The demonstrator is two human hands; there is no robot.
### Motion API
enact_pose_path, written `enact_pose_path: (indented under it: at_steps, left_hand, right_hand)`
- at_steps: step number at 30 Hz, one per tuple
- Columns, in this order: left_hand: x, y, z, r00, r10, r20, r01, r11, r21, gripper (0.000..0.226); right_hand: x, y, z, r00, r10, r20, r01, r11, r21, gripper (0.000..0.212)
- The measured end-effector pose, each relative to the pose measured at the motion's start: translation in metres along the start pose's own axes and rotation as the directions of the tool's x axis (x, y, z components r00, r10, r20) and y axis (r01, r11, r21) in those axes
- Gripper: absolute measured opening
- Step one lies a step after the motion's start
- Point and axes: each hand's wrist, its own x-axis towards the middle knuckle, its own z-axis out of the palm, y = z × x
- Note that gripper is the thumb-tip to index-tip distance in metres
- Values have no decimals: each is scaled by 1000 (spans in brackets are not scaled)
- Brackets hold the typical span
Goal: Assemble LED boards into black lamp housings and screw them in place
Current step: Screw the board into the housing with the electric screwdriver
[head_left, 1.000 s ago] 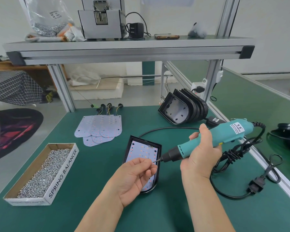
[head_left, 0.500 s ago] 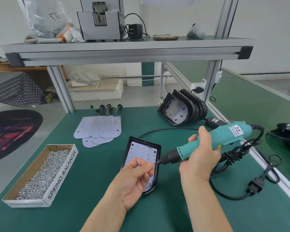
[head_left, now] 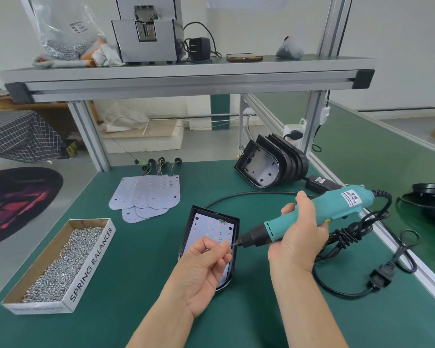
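A black lamp housing [head_left: 232, 223] lies flat on the green mat with a white LED board [head_left: 211, 228] inside it. My left hand [head_left: 202, 270] hovers over its lower half, fingertips pinched on a small screw at the tip of the driver. My right hand [head_left: 298, 238] grips a teal electric screwdriver [head_left: 312, 212], held nearly level with its bit pointing left at the pinched fingers. Spare LED boards [head_left: 146, 197] lie fanned out at the back left. Several empty black housings [head_left: 271, 163] lean stacked at the back right.
A cardboard box of screws [head_left: 58, 264] marked SPRING BALANCER sits at the left front. The screwdriver's black cable and plug [head_left: 377, 280] coil on the mat at the right. An aluminium frame post [head_left: 91, 136] and a shelf [head_left: 186, 76] stand overhead behind.
Both hands have stayed almost still. My left fingertips have shifted slightly at the screwdriver's bit.
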Motion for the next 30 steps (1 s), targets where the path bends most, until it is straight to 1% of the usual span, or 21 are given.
enact_pose_path:
  at_steps: [6,12,15,18,20,23,27,30]
  left_hand:
    - [0,-4,1,996,88,17,-89,994,71,22]
    - [-2,-6,5,983,179,47,-183,973,139,22]
    - [-3,-7,6,989,144,29,-147,975,166,23]
    - [-3,-8,6,998,56,-13,-54,990,132,25]
    - [-2,-7,5,999,31,-31,-28,993,116,25]
    - [-4,-5,4,1000,22,-13,-21,995,98,24]
    - [-4,-2,1,998,64,8,-64,990,124,24]
    - [-4,-2,0,998,66,23,-69,990,125,23]
  right_hand:
    - [0,-2,2,1000,-24,-15,23,1000,-15,20]
    - [8,-1,-2,995,73,-65,-71,997,29,18]
    - [8,0,-3,995,78,-66,-77,997,31,18]
    - [7,2,-1,998,57,-38,-56,998,17,16]
    - [6,3,0,999,44,-20,-44,999,4,17]
    - [5,5,1,999,43,2,-43,999,-10,19]
    - [3,7,3,998,63,-2,-63,998,-15,18]
    - [2,7,4,998,70,0,-70,997,-16,17]
